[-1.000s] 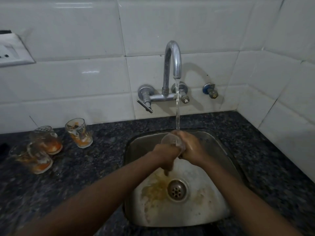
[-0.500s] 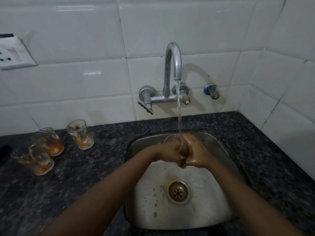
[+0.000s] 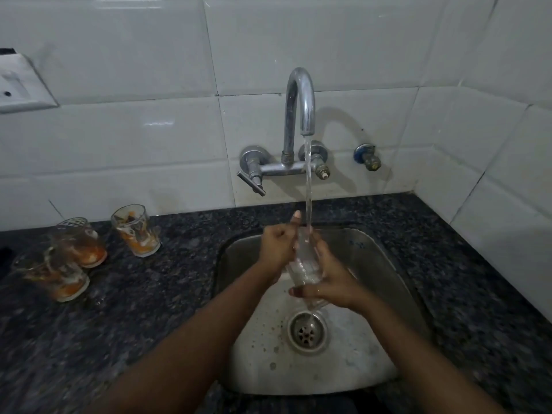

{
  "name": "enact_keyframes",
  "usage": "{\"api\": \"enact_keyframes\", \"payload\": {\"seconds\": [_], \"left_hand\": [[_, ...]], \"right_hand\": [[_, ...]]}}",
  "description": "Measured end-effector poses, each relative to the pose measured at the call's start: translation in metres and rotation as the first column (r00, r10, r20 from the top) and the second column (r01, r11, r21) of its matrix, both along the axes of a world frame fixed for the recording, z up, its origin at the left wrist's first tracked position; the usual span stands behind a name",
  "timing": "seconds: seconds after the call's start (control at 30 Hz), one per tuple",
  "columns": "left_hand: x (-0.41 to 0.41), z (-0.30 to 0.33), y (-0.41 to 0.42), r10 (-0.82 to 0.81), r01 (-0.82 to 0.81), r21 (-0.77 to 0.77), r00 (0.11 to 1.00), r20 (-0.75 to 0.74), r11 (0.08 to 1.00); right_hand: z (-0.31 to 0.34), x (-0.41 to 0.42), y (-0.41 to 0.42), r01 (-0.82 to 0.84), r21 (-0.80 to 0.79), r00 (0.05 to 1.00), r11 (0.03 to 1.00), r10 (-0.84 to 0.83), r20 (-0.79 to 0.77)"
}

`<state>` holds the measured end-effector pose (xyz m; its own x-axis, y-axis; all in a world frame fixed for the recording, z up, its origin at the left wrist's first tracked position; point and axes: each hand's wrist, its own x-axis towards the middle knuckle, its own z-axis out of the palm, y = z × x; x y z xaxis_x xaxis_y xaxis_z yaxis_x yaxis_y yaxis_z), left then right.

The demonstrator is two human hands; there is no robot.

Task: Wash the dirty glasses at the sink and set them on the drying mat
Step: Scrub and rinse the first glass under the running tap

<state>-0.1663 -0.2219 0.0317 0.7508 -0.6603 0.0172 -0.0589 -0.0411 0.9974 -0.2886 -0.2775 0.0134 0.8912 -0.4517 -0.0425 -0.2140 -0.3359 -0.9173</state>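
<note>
Dark speckled granite counter (image 3: 155,297) with three dirty glasses (image 3: 136,234), inset steel sink (image 3: 385,264).

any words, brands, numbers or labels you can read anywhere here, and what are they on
None can be read.
Sink: faint bluish marks on the right inner wall, too blurred to read.
Socket plate: no print visible.
Tap: no brand visible.
Three dirty glasses on the counter: only orange residue and a pattern, no text.
Glass held under the water: clear, no print.

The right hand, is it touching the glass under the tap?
Touching. The head view shows the right hand with its fingers curled round the glass.
</note>
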Motion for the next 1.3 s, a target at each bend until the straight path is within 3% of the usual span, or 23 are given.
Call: {"api": "enact_keyframes", "payload": {"seconds": [0.03, 0.07, 0.1, 0.13, 0.17, 0.2, 0.23, 0.27, 0.3, 0.33, 0.37, 0.4, 0.43, 0.47, 0.5, 0.57, 0.63, 0.7, 0.8, 0.9, 1.07, 1.17, 1.3], "left_hand": [[0.003, -0.003, 0.001, -0.014, 0.008, -0.061, 0.995, -0.098, 0.998], [0.004, -0.005, 0.002, -0.015, 0.001, -0.091, 0.988, -0.154, 0.996], [0.004, -0.008, 0.002, -0.008, -0.009, -0.097, 0.984, -0.179, 0.995], [0.004, -0.011, 0.001, -0.005, -0.01, -0.085, 0.985, -0.174, 0.996], [0.005, -0.013, 0.0, -0.01, 0.004, -0.046, 0.991, -0.131, 0.999], [0.007, -0.014, -0.001, -0.03, 0.032, 0.033, 0.998, -0.053, 0.999], [0.007, -0.015, -0.003, -0.066, 0.058, 0.153, 0.997, 0.051, 0.986], [0.006, -0.014, -0.006, -0.117, 0.069, 0.284, 0.98, 0.158, 0.956], [0.004, -0.012, -0.008, -0.144, 0.049, 0.368, 0.961, 0.237, 0.929], [0.004, -0.01, -0.01, -0.14, 0.024, 0.394, 0.953, 0.267, 0.919], [0.005, -0.009, -0.012, -0.125, 0.023, 0.376, 0.96, 0.25, 0.926], [0.006, -0.008, -0.012, -0.107, 0.042, 0.319, 0.976, 0.188, 0.947], [0.007, -0.007, -0.012, -0.096, 0.069, 0.243, 0.99, 0.099, 0.968], [0.007, -0.007, -0.011, -0.098, 0.098, 0.164, 0.995, -0.004, 0.982], [0.007, -0.007, -0.009, -0.104, 0.113, 0.102, 0.991, -0.089, 0.988], [0.003, -0.01, -0.005, -0.108, 0.116, 0.031, 0.976, -0.189, 0.993], [-0.002, -0.011, -0.003, -0.095, 0.088, -0.035, 0.942, -0.323, 0.995], [-0.003, -0.009, -0.001, -0.106, 0.064, -0.106, 0.881, -0.462, 0.992], [-0.004, 0.0, 0.0, -0.2, 0.067, -0.239, 0.783, -0.59, 0.969], [0.001, 0.007, 0.002, -0.242, 0.038, -0.322, 0.742, -0.625, 0.946], [0.011, 0.011, 0.01, -0.236, 0.024, -0.33, 0.746, -0.622, 0.944], [0.014, 0.004, 0.017, -0.174, 0.007, -0.268, 0.776, -0.606, 0.963], [0.013, -0.023, 0.034, -0.011, 0.078, 0.116, 0.87, -0.493, 0.99]], "right_hand": [[0.003, -0.006, 0.001, -0.043, 0.296, 0.998, 0.954, 0.028, 0.055], [0.005, -0.009, 0.002, -0.067, 0.538, 0.996, 0.84, 0.023, 0.087], [0.007, -0.01, 0.002, -0.059, 0.688, 0.996, 0.723, -0.008, 0.093], [0.008, -0.01, 0.002, -0.034, 0.737, 0.997, 0.675, -0.028, 0.071], [0.009, -0.009, 0.003, 0.018, 0.721, 0.998, 0.693, -0.051, 0.024], [0.009, -0.006, 0.007, 0.087, 0.612, 0.996, 0.786, -0.078, -0.041], [0.01, -0.003, 0.013, 0.139, 0.368, 0.988, 0.919, -0.103, -0.116], [0.008, 0.002, 0.018, 0.127, 0.021, 0.97, 0.992, -0.119, -0.21], [0.003, 0.006, 0.023, 0.076, -0.327, 0.943, 0.942, -0.175, -0.284], [0.0, 0.008, 0.027, 0.049, -0.507, 0.929, 0.861, -0.225, -0.292], [-0.002, 0.008, 0.027, 0.056, -0.501, 0.935, 0.863, -0.221, -0.276], [-0.002, 0.007, 0.023, 0.063, -0.349, 0.958, 0.935, -0.154, -0.241], [0.002, 0.004, 0.017, 0.084, -0.055, 0.982, 0.995, -0.092, -0.162], [0.006, 0.0, 0.013, 0.072, 0.286, 0.996, 0.956, -0.055, -0.07], [0.006, -0.004, 0.009, 0.037, 0.575, 0.999, 0.817, -0.037, -0.011], [0.003, -0.009, 0.005, -0.019, 0.813, 0.999, 0.582, -0.013, 0.034], [0.0, -0.01, 0.002, -0.009, 0.829, 1.0, 0.559, 0.001, 0.011], [-0.001, -0.007, -0.001, 0.071, 0.773, 0.997, 0.63, -0.049, -0.052], [-0.002, -0.004, -0.004, 0.203, 0.474, 0.977, 0.857, -0.21, -0.039], [0.002, 0.0, -0.006, 0.174, 0.202, 0.98, 0.964, -0.19, 0.062], [0.005, 0.012, -0.004, 0.313, -0.127, 0.949, 0.941, -0.316, -0.006], [0.003, 0.02, -0.006, 0.366, -0.012, 0.93, 0.931, -0.365, 0.051], [0.0, 0.025, -0.008, 0.329, 0.388, 0.884, 0.861, -0.425, 0.195]]}}
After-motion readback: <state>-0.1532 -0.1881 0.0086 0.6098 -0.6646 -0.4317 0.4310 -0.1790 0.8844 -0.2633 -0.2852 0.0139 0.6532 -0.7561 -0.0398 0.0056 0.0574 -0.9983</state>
